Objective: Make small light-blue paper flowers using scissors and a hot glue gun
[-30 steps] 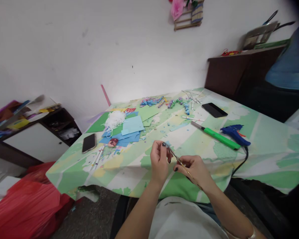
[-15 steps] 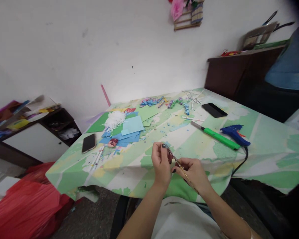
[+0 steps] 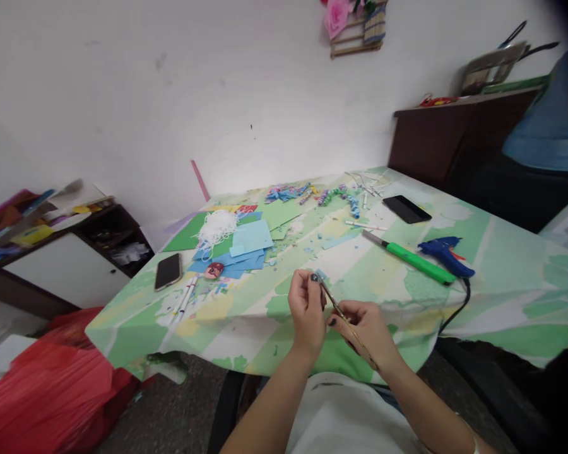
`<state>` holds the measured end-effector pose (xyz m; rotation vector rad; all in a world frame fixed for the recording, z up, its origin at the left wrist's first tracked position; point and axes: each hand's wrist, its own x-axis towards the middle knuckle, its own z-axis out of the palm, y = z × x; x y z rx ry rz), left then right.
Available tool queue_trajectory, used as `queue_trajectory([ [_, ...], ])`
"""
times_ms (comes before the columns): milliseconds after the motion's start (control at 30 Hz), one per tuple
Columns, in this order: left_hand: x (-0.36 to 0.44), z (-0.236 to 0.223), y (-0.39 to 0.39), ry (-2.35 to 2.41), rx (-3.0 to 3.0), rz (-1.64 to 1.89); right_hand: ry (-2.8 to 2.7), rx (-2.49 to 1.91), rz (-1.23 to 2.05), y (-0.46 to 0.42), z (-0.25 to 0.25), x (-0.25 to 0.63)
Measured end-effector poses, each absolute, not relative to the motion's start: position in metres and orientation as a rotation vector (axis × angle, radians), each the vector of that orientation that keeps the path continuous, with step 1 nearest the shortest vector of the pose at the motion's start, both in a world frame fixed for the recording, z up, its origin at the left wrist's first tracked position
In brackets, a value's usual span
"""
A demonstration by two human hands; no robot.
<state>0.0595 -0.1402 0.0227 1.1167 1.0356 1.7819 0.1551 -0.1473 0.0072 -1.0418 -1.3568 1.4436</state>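
My right hand (image 3: 366, 328) is closed around a slim metal pair of scissors (image 3: 334, 301), seen nearly edge-on, with a silver front and a gold-coloured rear. Their tip points up and left, to the fingertips of my left hand (image 3: 307, 309). That hand is pinched shut on a small light-blue paper piece (image 3: 320, 275), mostly hidden by the fingers. Both hands are above the table's near edge. Beyond them, tiny blue paper scraps (image 3: 307, 250) are scattered over the patterned tablecloth (image 3: 246, 309).
To the left lie a phone (image 3: 168, 272), coloured paper sheets (image 3: 252, 238) and a heap of white string (image 3: 215, 228). A green-handled tool (image 3: 419, 263), a blue glue gun (image 3: 447, 254) with a cord and a black phone (image 3: 407, 209) lie right. Rolled paper pieces (image 3: 331, 197) are at the back.
The scissors have tilted slightly and their tip has shifted a little to the right. Both hands otherwise keep nearly the same place and grip.
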Motion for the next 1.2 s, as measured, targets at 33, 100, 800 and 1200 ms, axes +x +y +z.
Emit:
queue_trajectory([
  [33, 0.06, 0.023, -0.14, 1.037, 1.111, 1.781, -1.36, -1.047, 1.423, -0.147, 0.006, 0.155],
  [100, 0.06, 0.023, -0.141, 1.038, 1.096, 1.783, -1.365, -1.056, 1.372, -0.148, 0.004, 0.153],
  [800, 0.063, 0.024, -0.136, 0.972, 1.1, 1.79, -1.452, -1.07, 1.191, -0.151, -0.004, 0.147],
  [1200, 0.06, 0.026, -0.135, 0.988, 1.11, 1.766, -1.49, -1.095, 1.136, -0.152, -0.001, 0.149],
])
